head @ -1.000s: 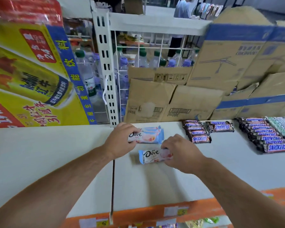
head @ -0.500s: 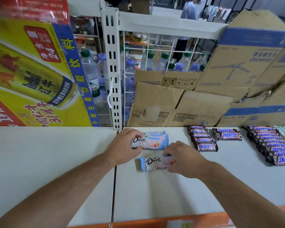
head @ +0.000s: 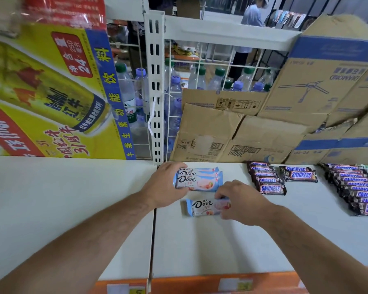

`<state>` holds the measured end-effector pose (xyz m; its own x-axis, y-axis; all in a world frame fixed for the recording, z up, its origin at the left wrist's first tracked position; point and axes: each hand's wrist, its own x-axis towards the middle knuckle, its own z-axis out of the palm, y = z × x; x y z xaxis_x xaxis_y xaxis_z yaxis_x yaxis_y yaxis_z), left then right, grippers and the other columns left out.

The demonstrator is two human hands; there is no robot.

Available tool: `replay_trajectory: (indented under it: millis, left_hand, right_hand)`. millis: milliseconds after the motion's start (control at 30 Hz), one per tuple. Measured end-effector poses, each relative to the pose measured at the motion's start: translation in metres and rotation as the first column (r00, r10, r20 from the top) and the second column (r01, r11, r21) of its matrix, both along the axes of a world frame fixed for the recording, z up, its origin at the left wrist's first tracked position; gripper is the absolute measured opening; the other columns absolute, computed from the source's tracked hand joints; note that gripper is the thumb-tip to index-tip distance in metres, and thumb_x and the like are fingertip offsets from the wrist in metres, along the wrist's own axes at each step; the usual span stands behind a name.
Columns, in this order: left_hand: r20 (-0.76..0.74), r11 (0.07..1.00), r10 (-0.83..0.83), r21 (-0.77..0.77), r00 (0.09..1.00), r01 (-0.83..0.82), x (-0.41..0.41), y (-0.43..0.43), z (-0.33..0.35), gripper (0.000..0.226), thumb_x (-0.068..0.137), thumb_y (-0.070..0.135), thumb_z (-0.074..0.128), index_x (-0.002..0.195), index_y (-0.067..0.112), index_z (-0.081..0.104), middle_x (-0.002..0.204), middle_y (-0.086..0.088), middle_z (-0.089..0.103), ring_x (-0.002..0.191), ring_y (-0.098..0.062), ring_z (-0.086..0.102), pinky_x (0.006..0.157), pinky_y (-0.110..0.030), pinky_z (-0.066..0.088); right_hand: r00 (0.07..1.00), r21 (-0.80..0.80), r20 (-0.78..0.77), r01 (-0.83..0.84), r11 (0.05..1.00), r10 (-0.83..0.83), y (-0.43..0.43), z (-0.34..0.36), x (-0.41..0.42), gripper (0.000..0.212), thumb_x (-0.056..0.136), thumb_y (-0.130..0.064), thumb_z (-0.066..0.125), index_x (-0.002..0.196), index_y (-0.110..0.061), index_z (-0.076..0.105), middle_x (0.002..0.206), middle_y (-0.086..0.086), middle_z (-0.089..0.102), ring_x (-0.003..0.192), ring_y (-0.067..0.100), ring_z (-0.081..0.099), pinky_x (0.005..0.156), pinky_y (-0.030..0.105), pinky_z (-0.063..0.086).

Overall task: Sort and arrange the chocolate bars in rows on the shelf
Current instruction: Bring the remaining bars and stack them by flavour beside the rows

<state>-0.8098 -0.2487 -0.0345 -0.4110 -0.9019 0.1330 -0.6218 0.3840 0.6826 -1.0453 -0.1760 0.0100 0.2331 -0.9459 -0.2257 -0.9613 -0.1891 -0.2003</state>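
Little changed — left hand still grips Dove stack at shelf back edge; right hand pinches loose bar, unplaced

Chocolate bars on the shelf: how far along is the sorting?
Done: overlapping brown Snickers bars in a middle row and a far-right row. In hand: the left hand grips the stacked pale blue Dove bars; the right hand pinches one separate Dove bar. Left: that bar, and likely the short Snickers pair between the rows.

One left hand, one right hand, four pale-blue chocolate bars, seven brown chocolate bars mid-shelf, roughly nine more in a row at the right edge.
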Motion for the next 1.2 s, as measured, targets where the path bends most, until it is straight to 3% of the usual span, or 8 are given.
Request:
replay_trajectory:
  millis: [100, 233, 367, 467, 567, 833, 1200]
  left_hand:
    - [0.084, 0.997, 0.042, -0.065, 0.996, -0.037, 0.016, 0.009, -0.001, 0.063, 0.078, 0.030, 0.064, 0.135, 0.023, 0.041, 0.129, 0.009, 0.044, 0.125, -0.012, 0.040, 0.107, -0.025, 0.032]
    - [0.330, 0.975, 0.074, -0.223, 0.941, 0.002, 0.051, 0.028, -0.016, 0.069, 0.079, 0.057, 0.041, 0.140, 0.025, 0.042, 0.145, 0.008, 0.038, 0.136, -0.010, 0.027, 0.116, -0.026, 0.015]
    - [0.332, 0.963, 0.106, -0.269, 0.937, -0.013, 0.054, 0.032, -0.018, 0.068, 0.075, 0.062, 0.036, 0.132, 0.028, 0.050, 0.142, 0.009, 0.042, 0.134, -0.008, 0.029, 0.113, -0.025, 0.013]
    - [0.331, 0.961, 0.112, -0.275, 0.937, -0.018, 0.054, 0.032, -0.016, 0.067, 0.075, 0.062, 0.036, 0.131, 0.029, 0.051, 0.140, 0.011, 0.043, 0.133, -0.007, 0.030, 0.113, -0.023, 0.013]
    - [0.329, 0.966, 0.106, -0.259, 0.938, -0.018, 0.055, 0.034, -0.016, 0.069, 0.074, 0.062, 0.035, 0.133, 0.029, 0.050, 0.141, 0.011, 0.042, 0.134, -0.007, 0.029, 0.114, -0.024, 0.014]
    - [0.342, 0.972, 0.105, -0.236, 0.934, -0.022, 0.054, 0.034, -0.015, 0.070, 0.076, 0.062, 0.035, 0.136, 0.028, 0.047, 0.143, 0.010, 0.040, 0.136, -0.008, 0.028, 0.117, -0.030, 0.018]
    - [0.350, 0.969, 0.107, -0.245, 0.930, -0.019, 0.054, 0.032, -0.015, 0.070, 0.075, 0.064, 0.034, 0.135, 0.030, 0.048, 0.141, 0.012, 0.041, 0.135, -0.007, 0.029, 0.116, -0.028, 0.017]
  right_hand:
    - [0.999, -0.007, -0.051, 0.002, 1.000, -0.002, -0.001, 0.003, 0.004, 0.025, 0.070, -0.036, 0.064, 0.094, -0.028, 0.060, 0.096, -0.010, 0.059, 0.092, 0.012, 0.048, 0.071, 0.030, 0.049]
    - [0.999, -0.128, -0.033, 0.029, 0.991, -0.034, -0.002, -0.004, 0.016, 0.022, 0.070, -0.035, 0.058, 0.091, -0.028, 0.058, 0.091, -0.010, 0.057, 0.089, 0.013, 0.048, 0.055, 0.022, 0.035]
    - [1.000, -0.247, 0.009, 0.023, 0.969, -0.022, -0.013, -0.017, 0.024, 0.042, 0.070, -0.034, 0.051, 0.111, -0.034, 0.061, 0.097, -0.011, 0.060, 0.092, 0.016, 0.049, 0.075, 0.028, 0.046]
    - [0.999, -0.283, -0.015, 0.043, 0.958, -0.049, -0.020, -0.014, 0.032, 0.029, 0.076, -0.031, 0.056, 0.104, -0.024, 0.061, 0.099, -0.003, 0.059, 0.096, 0.021, 0.048, 0.080, 0.032, 0.046]
    - [0.998, -0.282, -0.018, 0.051, 0.958, -0.059, -0.020, -0.016, 0.036, 0.033, 0.079, -0.032, 0.056, 0.110, -0.025, 0.061, 0.104, -0.003, 0.057, 0.101, 0.019, 0.047, 0.086, 0.031, 0.045]
    - [0.997, -0.304, -0.028, 0.064, 0.950, -0.076, -0.019, -0.017, 0.042, 0.035, 0.083, -0.034, 0.054, 0.116, -0.027, 0.062, 0.114, -0.007, 0.057, 0.108, 0.017, 0.045, 0.090, 0.031, 0.045]
    - [0.993, -0.267, -0.051, 0.087, 0.960, -0.104, -0.015, -0.014, 0.049, 0.034, 0.088, -0.034, 0.052, 0.121, -0.026, 0.057, 0.121, -0.005, 0.056, 0.115, 0.018, 0.042, 0.096, 0.030, 0.043]
